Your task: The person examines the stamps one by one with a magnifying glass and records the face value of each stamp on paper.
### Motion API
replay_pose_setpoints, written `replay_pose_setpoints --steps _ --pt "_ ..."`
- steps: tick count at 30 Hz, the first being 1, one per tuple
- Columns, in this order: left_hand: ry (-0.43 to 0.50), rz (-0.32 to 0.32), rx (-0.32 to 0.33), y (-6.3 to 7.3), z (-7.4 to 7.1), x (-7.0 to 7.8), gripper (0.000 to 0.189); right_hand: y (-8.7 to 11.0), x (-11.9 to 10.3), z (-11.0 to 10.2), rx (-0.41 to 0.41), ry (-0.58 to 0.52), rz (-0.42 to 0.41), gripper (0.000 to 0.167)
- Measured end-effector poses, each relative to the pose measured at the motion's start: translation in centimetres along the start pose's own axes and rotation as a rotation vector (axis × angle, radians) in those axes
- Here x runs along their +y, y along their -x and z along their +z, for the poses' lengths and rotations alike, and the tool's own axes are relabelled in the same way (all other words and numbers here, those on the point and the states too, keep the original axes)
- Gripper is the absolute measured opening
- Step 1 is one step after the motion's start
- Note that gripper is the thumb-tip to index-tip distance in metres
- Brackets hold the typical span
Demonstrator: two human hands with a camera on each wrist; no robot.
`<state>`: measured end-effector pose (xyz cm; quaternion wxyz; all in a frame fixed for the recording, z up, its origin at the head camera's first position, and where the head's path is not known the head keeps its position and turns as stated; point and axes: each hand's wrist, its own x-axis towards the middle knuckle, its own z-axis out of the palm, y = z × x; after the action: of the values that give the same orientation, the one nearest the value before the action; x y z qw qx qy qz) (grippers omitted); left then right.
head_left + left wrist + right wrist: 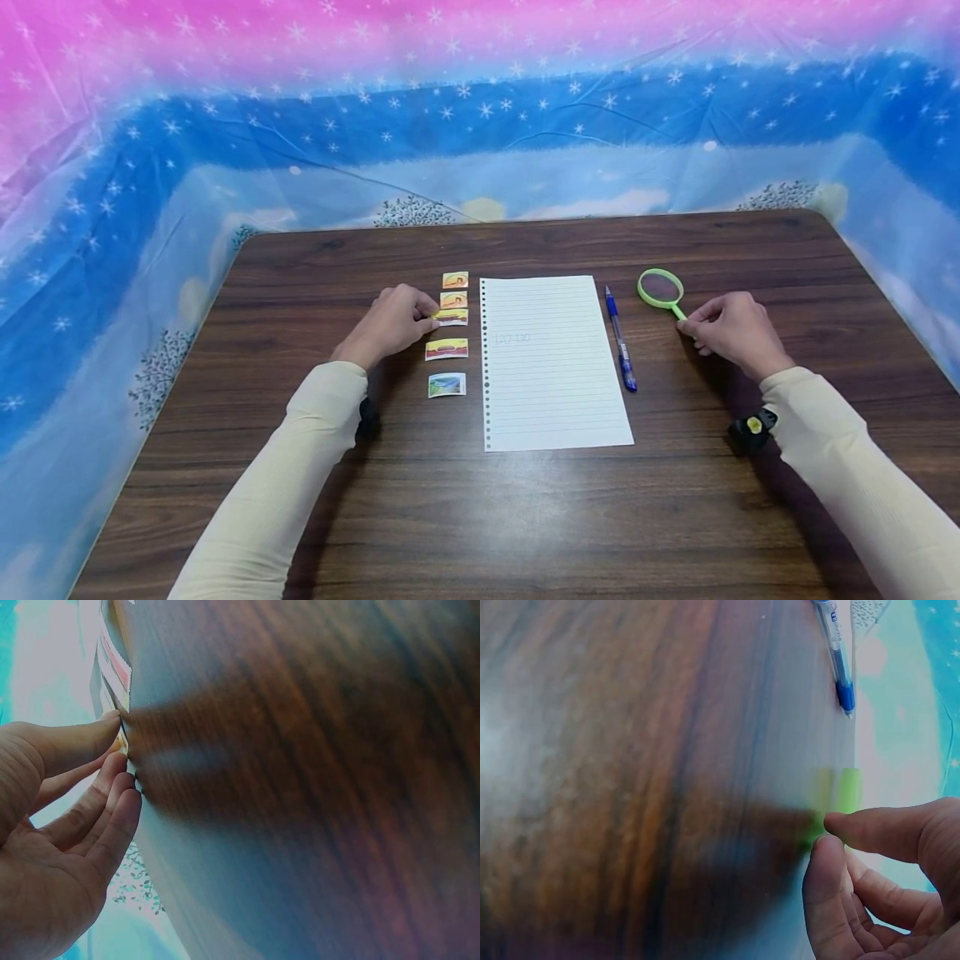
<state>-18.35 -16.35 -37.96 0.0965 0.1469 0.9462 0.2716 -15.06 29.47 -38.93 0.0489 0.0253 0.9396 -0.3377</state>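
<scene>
My left hand [397, 321] pinches the left edge of a yellow and red postage stamp [453, 317], thumb below and fingers above. In the left wrist view the thumb and fingertips [112, 724] meet at that stamp's edge, low over the wood. Two orange stamps [455, 280] lie just beyond it. Closer to me are another yellow and red stamp [447, 349] and a blue-green landscape stamp [447, 385]. At the right, my right hand [735, 329] holds the handle end of a green magnifying glass [660, 288] between thumb and forefinger; its lens points away from me.
A lined sheet of paper [555, 392] with punched holes and faint writing lies mid-table. Along its right side rests a blue pen [619, 337]. The brown wooden table [525, 542] is bordered by a snowflake-patterned cloth [480, 108].
</scene>
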Motion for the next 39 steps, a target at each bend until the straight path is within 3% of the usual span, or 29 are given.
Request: replay_pose_setpoints --steps 13,28,33,39 --pt "0.003 -0.011 0.004 0.1 -0.2 0.1 0.022 -0.8 -2.1 0.7 -0.024 -0.022 -0.011 0.029" --pt "0.006 -0.015 0.002 0.1 -0.1 0.2 0.020 -1.8 -7.4 3.0 -0.052 -0.030 -0.112 0.023" --pt "-0.001 -0.006 0.004 0.0 -0.1 0.3 0.010 -2.2 -9.3 4.5 -0.059 -0.033 -0.145 0.020" --pt "-0.004 0.017 -0.002 -0.1 0.0 0.2 0.029 -2.4 -11.0 6.2 -0.083 -0.026 -0.196 0.018"
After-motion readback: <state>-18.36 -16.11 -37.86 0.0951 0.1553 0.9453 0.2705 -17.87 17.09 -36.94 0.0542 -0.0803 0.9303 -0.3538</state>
